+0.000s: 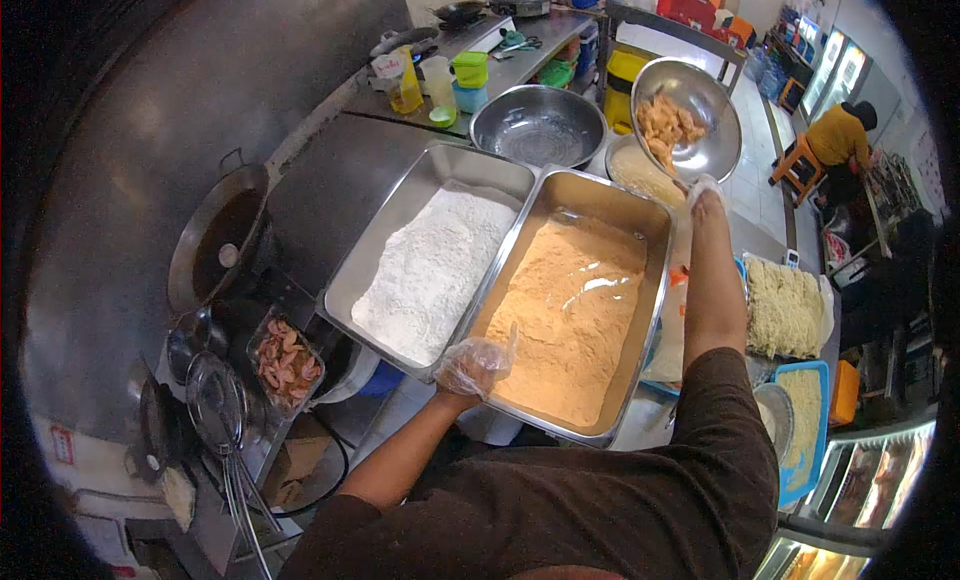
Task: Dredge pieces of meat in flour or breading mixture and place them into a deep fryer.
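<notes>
My right hand (706, 194), in a clear plastic glove, grips the near rim of a steel mixing bowl (712, 122). The bowl is tilted over a smaller bowl of pale liquid (641, 167), and raw battered-looking meat pieces (667, 130) lie towards its left side. My left hand (472, 366), also gloved in clear plastic, is at the near rims of two deep steel trays; its finger shape is blurred by the loose glove. White flour (442, 265) fills much of the left tray (457, 160). Orange-tan powder (577, 310) lies in the right tray (600, 194).
An empty-looking steel basin (538, 130) stands behind the trays. At left are a wok of dark liquid (232, 242), a container of meat pieces (285, 362) and wire strainers (217, 400). Noodles on a tray (784, 310) lie at right. A person (840, 137) bends over farther off.
</notes>
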A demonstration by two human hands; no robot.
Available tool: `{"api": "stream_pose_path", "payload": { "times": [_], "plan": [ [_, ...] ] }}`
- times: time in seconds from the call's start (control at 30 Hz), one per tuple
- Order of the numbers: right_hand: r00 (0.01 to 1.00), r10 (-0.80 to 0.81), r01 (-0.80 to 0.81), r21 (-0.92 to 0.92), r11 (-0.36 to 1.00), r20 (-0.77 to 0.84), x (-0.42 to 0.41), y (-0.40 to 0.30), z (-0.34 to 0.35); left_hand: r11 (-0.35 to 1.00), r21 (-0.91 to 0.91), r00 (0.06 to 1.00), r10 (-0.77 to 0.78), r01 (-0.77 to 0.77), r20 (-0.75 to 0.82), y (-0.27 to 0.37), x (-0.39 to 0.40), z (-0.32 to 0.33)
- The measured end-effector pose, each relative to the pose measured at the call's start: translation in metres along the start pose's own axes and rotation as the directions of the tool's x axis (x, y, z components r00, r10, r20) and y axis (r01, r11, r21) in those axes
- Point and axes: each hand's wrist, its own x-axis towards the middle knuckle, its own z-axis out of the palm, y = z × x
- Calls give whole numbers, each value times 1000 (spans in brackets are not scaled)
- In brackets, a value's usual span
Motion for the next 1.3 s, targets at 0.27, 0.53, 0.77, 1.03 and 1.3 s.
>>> {"api": "stream_pose_path", "payload": {
  "times": [0.27, 0.53, 0.77, 1.03, 1.3],
  "plan": [
    [895, -438, 442, -33, 896, 86, 65, -58, -127, 988, -23, 987, 153, -154, -48, 7, 27, 19],
    [611, -642, 407, -879, -247, 463, -100, -14, -41, 999, 39, 999, 2, -1, -41, -3, 0, 15],
    [18, -409, 715, -297, -633, 913, -205, 36, -49, 998, -2, 996, 56, -56, -64, -5, 4, 10],
    [284, -216, 947, -308, -87, 934, -310, 79, -63, 978, -155, 989, -137, 143, 47, 9, 5, -4],
    [468, -396, 695, -52, 717, 790, -354, 52, -52, 992, 59, 968, 124, -114, -216, -14, -11, 36]
  ]
}}
